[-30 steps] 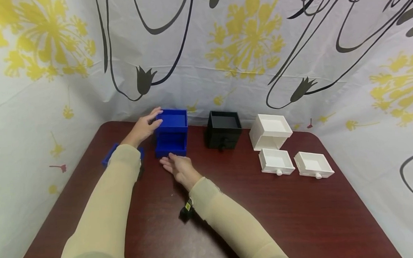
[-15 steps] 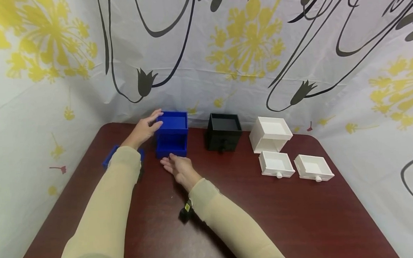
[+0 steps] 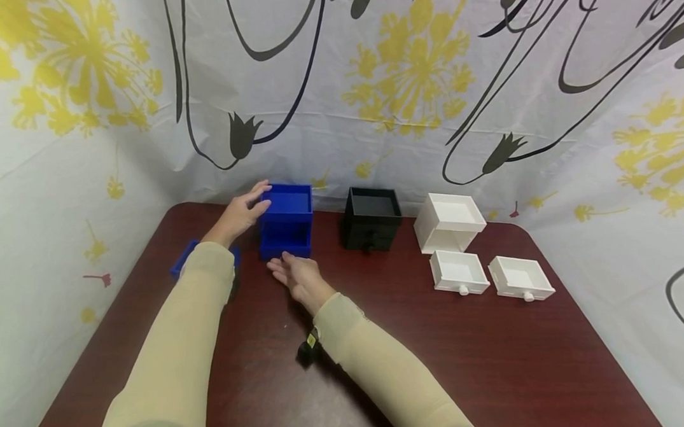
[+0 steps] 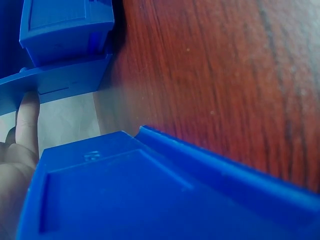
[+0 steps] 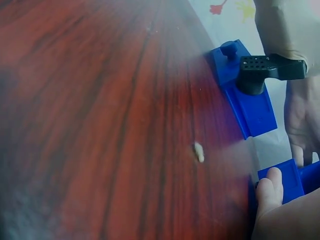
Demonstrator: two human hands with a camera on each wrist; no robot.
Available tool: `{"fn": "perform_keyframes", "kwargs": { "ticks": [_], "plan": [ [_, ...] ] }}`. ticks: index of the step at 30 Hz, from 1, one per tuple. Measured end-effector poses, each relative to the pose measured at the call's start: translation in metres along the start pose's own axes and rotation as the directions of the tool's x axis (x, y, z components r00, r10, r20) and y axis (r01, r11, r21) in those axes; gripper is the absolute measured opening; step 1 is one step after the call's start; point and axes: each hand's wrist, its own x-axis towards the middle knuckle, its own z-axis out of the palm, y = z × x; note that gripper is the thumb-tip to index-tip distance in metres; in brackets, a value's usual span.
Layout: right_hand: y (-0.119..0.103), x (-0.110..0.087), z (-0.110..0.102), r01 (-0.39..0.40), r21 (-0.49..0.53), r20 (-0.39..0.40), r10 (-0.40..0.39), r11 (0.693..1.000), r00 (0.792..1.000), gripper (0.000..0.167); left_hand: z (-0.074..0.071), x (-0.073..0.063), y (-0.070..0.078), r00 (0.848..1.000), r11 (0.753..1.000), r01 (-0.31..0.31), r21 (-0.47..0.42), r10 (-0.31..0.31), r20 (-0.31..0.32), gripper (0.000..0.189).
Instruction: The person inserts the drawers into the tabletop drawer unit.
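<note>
A small blue drawer cabinet [image 3: 285, 203] stands at the back left of the table, its front showing an open compartment. My left hand [image 3: 236, 216] is at its left side, fingers spread near the top edge. In the left wrist view one straight finger [image 4: 29, 120] touches the cabinet wall. Before the cabinet's lower front, my right hand [image 3: 300, 279] lies with extended fingers close to the base. Two of its fingertips [image 5: 274, 176] overlap a blue face in the right wrist view. A loose blue drawer [image 3: 181, 259] lies left, partly hidden by my left forearm.
To the right stand a black drawer cabinet [image 3: 372, 218] and a white cabinet [image 3: 448, 218] with an open front. Two white drawers [image 3: 458, 271] with knobs lie before the white one. A patterned curtain [image 3: 337, 112] hangs behind the dark red table [image 3: 417, 350].
</note>
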Motion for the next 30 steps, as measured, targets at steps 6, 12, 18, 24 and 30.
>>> {"fn": "perform_keyframes", "kwargs": {
  "ticks": [6, 12, 18, 24, 30],
  "plan": [
    [-0.0020, 0.0000, 0.0008, -0.008, 0.001, 0.006, 0.008, 1.000, 1.000, 0.037, -0.0001, -0.0011, 0.0025, 1.000, 1.000, 0.006, -0.019, -0.006, -0.002, 0.058],
    [-0.0035, 0.0005, 0.0017, -0.014, 0.002, 0.014, 0.014, 1.000, 1.000, 0.035, 0.0001, -0.0002, 0.0036, 1.000, 0.999, -0.003, -0.033, 0.003, 0.003, 0.058],
    [-0.0034, 0.0035, 0.0023, -0.007, 0.001, 0.005, 0.007, 1.000, 1.000, 0.034, -0.0007, 0.0020, 0.0004, 1.000, 1.000, -0.002, -0.001, 0.002, -0.001, 0.059],
    [-0.0037, 0.0058, 0.0023, -0.012, 0.005, 0.002, 0.012, 1.000, 1.000, 0.035, -0.0004, 0.0019, -0.0012, 1.000, 1.000, -0.012, 0.002, 0.012, -0.003, 0.058],
    [-0.0058, 0.0082, 0.0033, -0.015, 0.011, 0.005, 0.015, 1.000, 1.000, 0.036, 0.0000, 0.0007, -0.0003, 1.000, 1.000, 0.003, -0.014, -0.003, 0.004, 0.057]
  ]
}}
